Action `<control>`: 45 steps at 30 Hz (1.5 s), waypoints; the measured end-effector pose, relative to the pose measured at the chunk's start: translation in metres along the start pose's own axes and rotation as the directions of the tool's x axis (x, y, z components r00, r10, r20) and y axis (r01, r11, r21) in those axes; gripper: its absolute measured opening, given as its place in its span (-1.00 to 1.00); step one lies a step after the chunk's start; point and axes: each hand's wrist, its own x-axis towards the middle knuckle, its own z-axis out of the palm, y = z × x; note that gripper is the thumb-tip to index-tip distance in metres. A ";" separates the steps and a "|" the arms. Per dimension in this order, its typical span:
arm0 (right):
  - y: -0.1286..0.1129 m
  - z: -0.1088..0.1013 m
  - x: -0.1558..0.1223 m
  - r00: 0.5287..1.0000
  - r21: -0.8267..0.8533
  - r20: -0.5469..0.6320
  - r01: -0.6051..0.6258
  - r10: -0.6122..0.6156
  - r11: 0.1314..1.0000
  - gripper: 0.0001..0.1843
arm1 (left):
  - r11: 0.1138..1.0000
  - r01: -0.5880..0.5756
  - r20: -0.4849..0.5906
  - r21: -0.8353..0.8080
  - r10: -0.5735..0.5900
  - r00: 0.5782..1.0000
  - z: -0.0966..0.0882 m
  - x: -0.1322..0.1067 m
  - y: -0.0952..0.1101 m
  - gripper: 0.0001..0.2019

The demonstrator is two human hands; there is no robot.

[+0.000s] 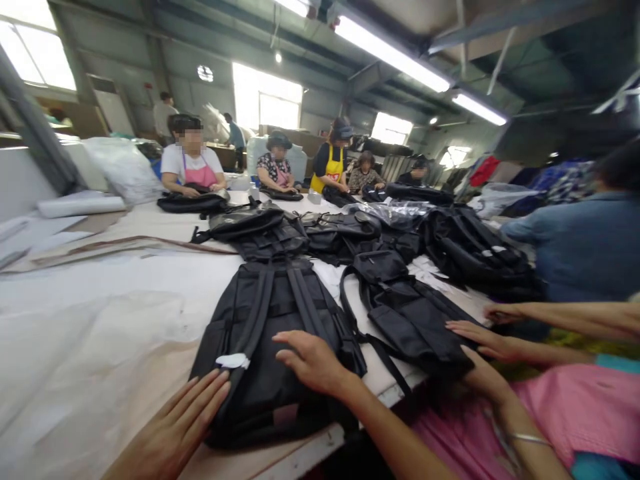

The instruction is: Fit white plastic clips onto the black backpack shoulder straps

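Observation:
A black backpack (273,333) lies flat, straps up, on the long table (100,320) right in front of me. My left hand (177,427) lies flat with fingers stretched out at the backpack's near left corner, beside a small white tag (233,361). My right hand (310,360) rests palm down on the backpack's lower middle, fingers spread and slightly curled. Neither hand holds anything. A second black backpack (405,313) lies to the right, where another person's hands (480,337) touch it.
A pile of black backpacks (350,233) covers the middle and right of the table. Several people sit or stand at the far end handling more bags. A person in a pink top (565,407) sits close at my right. White paper covers the table's left side.

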 end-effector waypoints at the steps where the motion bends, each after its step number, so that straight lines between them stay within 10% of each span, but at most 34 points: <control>1: 0.004 -0.004 -0.002 0.999 0.033 -0.009 -0.051 0.051 0.998 -0.69 | 0.999 -0.030 0.038 0.029 0.029 0.999 -0.006 0.003 -0.001 -0.43; 8: 0.007 0.002 -0.005 0.989 0.134 0.033 -0.144 0.141 0.980 -0.71 | 0.996 0.083 0.179 -0.036 -0.075 0.981 -0.029 0.020 -0.004 -0.51; 21: -0.004 0.029 0.012 0.999 0.113 0.021 -0.026 0.024 0.993 -0.75 | 0.995 0.093 0.027 -0.044 -0.092 0.995 -0.033 0.031 -0.015 -0.66; 27: -0.012 0.050 0.017 0.997 0.110 0.082 -0.004 -0.005 0.994 -0.77 | 0.942 0.262 -0.022 -0.210 -0.273 0.962 -0.019 0.020 -0.010 -0.77; 37: -0.018 0.063 0.046 0.990 0.177 -0.064 -0.110 0.123 0.978 -0.84 | 0.558 0.688 0.196 -0.465 -0.692 0.694 -0.036 0.033 -0.025 -0.70; 45: -0.030 0.071 0.062 0.976 0.017 -0.219 -0.001 0.005 1.000 -0.78 | 0.054 0.708 0.386 -0.704 -0.808 0.445 -0.046 0.040 -0.044 -0.62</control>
